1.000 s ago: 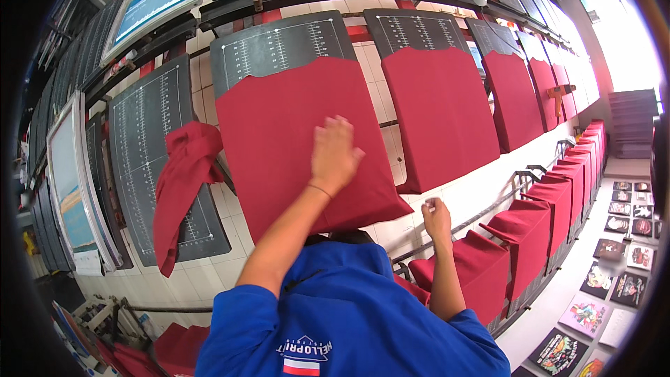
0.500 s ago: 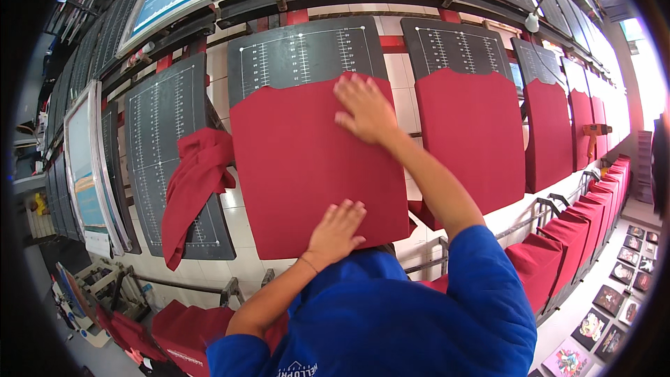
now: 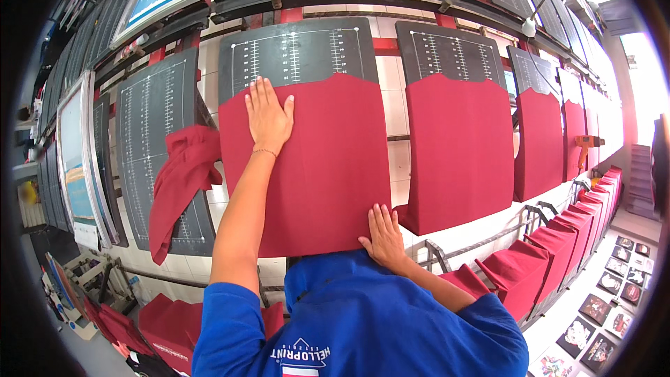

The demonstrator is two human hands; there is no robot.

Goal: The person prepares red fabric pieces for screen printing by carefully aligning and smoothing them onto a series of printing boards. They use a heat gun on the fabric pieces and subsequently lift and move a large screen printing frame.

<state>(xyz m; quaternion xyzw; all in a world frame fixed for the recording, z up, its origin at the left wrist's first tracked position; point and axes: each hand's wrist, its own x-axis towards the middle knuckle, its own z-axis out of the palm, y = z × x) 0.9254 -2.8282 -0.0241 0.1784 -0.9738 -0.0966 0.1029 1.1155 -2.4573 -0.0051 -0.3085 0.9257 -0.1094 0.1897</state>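
A dark red shirt (image 3: 324, 167) is stretched smooth over a black printing board (image 3: 296, 45), whose far end with white ruler marks stays bare. My left hand (image 3: 271, 117) lies flat near the shirt's upper left edge, fingers stretched toward the neckline. Lower down, at the near right edge of the cloth, my right hand (image 3: 385, 239) rests flat with its fingers extended. Neither hand grips anything; both palms press on the fabric.
To the left, a crumpled red shirt (image 3: 185, 178) hangs over another marked board (image 3: 153, 112). Rightward, a red shirt (image 3: 457, 153) covers the neighbouring board. An orange heat gun (image 3: 588, 143) is farther right. Framed screens (image 3: 77, 160) stand at far left; a metal rail (image 3: 481, 237) runs nearby.
My left hand has moved from the shirt's near edge up to its far left part. My right hand has come down from the neckline to the near right edge.
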